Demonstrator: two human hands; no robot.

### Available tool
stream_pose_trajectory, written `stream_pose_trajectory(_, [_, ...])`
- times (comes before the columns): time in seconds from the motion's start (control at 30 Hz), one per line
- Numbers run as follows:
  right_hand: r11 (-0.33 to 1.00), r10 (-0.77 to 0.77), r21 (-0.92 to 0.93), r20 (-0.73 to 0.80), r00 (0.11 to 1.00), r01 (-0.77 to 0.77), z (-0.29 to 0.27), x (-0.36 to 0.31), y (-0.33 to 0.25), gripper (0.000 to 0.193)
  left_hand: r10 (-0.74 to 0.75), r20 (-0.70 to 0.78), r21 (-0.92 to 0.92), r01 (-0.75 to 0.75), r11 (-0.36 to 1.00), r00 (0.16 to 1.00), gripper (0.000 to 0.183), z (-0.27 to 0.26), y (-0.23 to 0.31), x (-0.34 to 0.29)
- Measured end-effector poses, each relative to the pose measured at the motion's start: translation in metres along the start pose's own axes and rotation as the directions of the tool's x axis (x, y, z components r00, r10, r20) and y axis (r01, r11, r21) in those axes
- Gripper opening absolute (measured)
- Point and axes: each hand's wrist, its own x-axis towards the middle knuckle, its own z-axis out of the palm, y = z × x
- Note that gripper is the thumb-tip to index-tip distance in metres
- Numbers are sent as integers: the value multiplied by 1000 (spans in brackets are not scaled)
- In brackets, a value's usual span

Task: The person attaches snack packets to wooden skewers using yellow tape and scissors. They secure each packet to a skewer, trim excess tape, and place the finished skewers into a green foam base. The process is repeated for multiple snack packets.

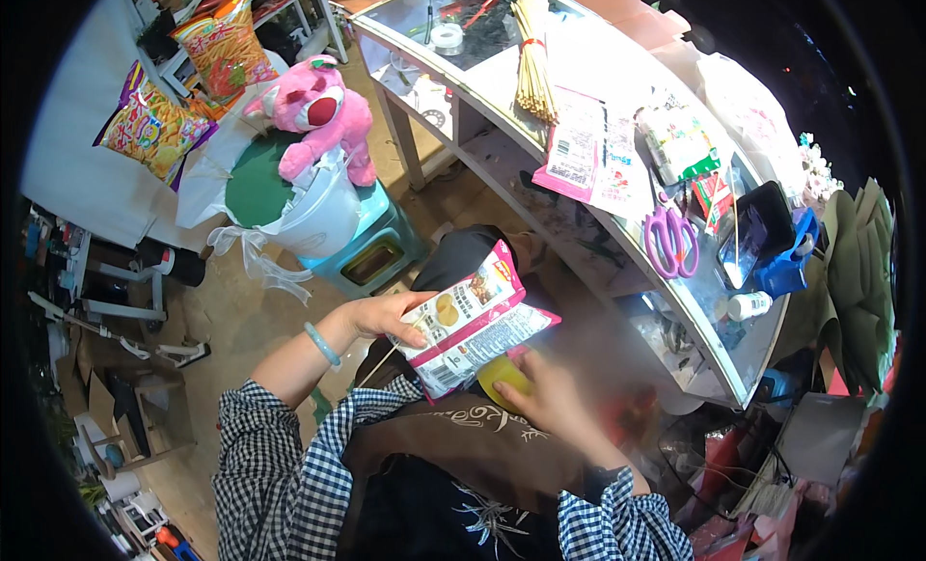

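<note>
Cluttered craft room, glass-topped table point(540, 74) ahead. Left hand point(381, 315) clamped on edge of pink snack packets point(473, 320), raised over lap for access. Right hand point(550, 392), blurred, curled around yellow roll point(502, 376) beneath packets.

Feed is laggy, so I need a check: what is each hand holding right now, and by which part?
Left hand grips the pink-and-white snack packets by their left edge. Right hand is blurred, closed around a yellow roll just below them, seemingly by its right side.
</note>
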Motion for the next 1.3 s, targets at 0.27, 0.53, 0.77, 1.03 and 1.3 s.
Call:
stream_pose_trajectory(0.27, [994, -112, -24, -76, 991, 111, -1, 8, -10, 46, -125, 192, -54, 138, 989, 973, 91, -12, 15, 13])
stream_pose_trajectory(0.53, [997, -68, 20, -2, 998, 68, -3, 5, -3, 40, -90, 111, 148, 73, 986, 990, 84, 33, 42, 6])
stream_pose_trajectory(0.77, [868, -278, 400, -103, 955, 296, -2, 16, 13, 38, -128, 230, 425, 19, 905, 965, 97, 50, 47, 16])
stream_pose_trajectory(1.03, [223, -132, 840, 529, 838, -495, -23, 29, 59, 54, -168, 257, 417, 48, 908, 952, 95, 67, 54, 21])
stream_pose_trajectory(1.3, [241, 12, 755, 625, 780, -609, -6, 75, 26, 44, -265, 324, 595, 22, 803, 908, 88, 73, 57, 40])
